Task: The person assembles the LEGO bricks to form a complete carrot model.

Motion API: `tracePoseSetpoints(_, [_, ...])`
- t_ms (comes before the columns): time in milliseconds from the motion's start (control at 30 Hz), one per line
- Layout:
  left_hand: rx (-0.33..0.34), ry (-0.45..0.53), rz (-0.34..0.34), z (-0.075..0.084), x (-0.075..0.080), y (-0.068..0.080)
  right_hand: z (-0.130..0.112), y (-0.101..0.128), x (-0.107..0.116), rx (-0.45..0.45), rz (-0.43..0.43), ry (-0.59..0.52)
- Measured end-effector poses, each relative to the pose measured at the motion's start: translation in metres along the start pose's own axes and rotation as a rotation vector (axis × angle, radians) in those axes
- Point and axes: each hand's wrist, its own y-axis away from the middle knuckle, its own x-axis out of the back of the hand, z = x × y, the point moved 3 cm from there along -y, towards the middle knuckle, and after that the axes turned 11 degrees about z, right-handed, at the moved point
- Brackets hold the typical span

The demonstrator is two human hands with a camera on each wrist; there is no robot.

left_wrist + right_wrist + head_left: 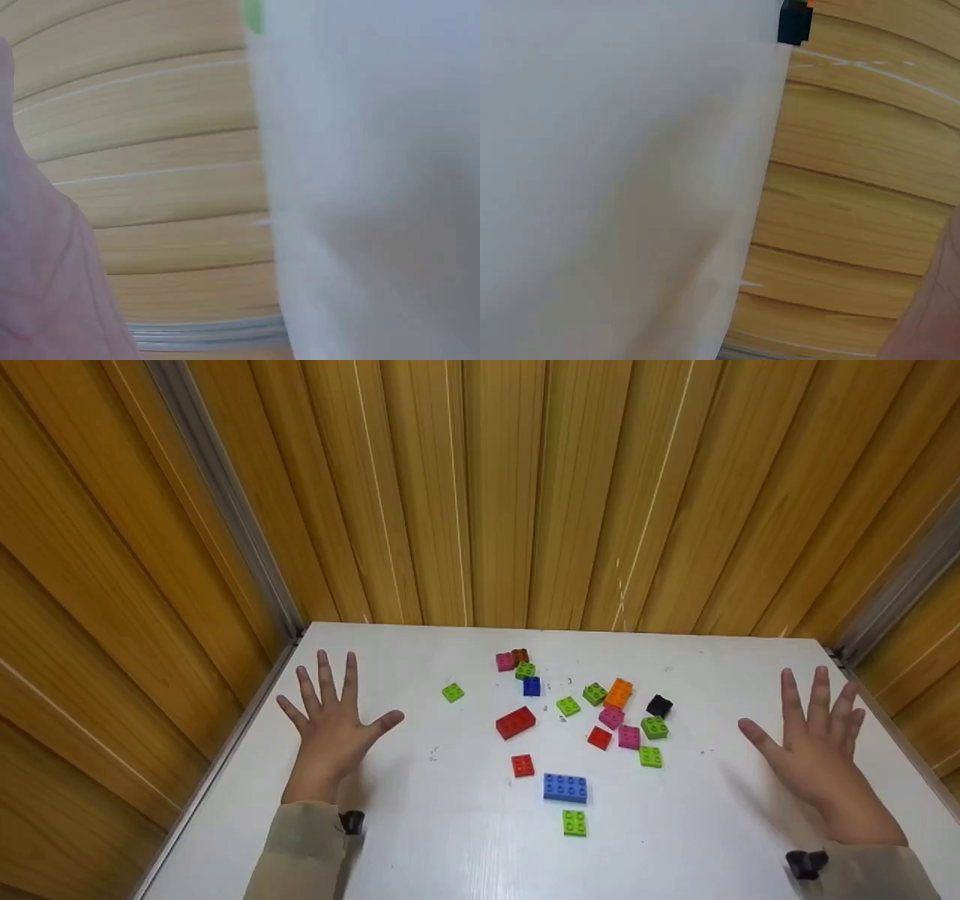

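I am holding both hands flat and spread over the white table [465,847], fingers straight and apart, gripping nothing: my left hand [332,725] is hovering or resting near the left edge, my right hand [814,739] near the right edge. Nothing is being built yet, as far as I can judge; every brick is lying loose and single in a scatter between my hands, none stacked on another, so all of the work with them looks to be ahead of me. The bricks are sitting well apart from both palms. Nearest my left hand is the lone lime brick [452,692], with the long red brick [515,722] and the small red brick [523,766] further in. Nearest my right hand are the black brick [659,706] and the green bricks [654,727] beside the pink ones [628,736]. Closest to my body, roughly midway between my wrists, the long blue brick [565,787] is lying just above another lime brick [574,823]. My wrist cameras are showing mostly blurred table and the wooden wall panels [480,487], so they are adding little about my fingers.
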Motion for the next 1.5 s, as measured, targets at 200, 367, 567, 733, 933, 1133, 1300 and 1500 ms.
tracePoseSetpoints(200, [-0.024, 0.131, 0.053, 0.024, 0.005, 0.005, -0.037, 0.001, 0.001, 0.096, 0.086, 0.027])
tracePoseSetpoints(367, [-0.038, 0.213, 0.086, 0.042, 0.013, 0.007, -0.064, 0.002, 0.008, 0.134, 0.159, -0.015])
tracePoseSetpoints(567, [-0.033, 0.369, 0.072, 0.080, 0.025, 0.008, -0.093, 0.002, 0.020, 0.213, 0.371, -0.123])
tracePoseSetpoints(733, [-0.036, 0.492, 0.027, 0.108, 0.027, 0.014, -0.109, 0.009, 0.022, 0.243, 0.449, -0.224])
tracePoseSetpoints(933, [-0.042, 0.627, -0.031, 0.124, 0.018, 0.023, -0.117, 0.010, 0.008, 0.163, 0.395, -0.376])
tracePoseSetpoints(1133, [-0.051, 0.677, -0.144, 0.134, -0.002, 0.030, -0.122, 0.012, -0.009, 0.085, 0.279, -0.514])
tracePoseSetpoints(1300, [-0.048, 0.694, -0.234, 0.142, -0.019, 0.034, -0.132, 0.014, -0.016, 0.062, 0.196, -0.600])
tracePoseSetpoints(1500, [-0.015, 0.733, -0.327, 0.149, -0.037, 0.039, -0.134, 0.019, -0.032, -0.016, 0.058, -0.652])
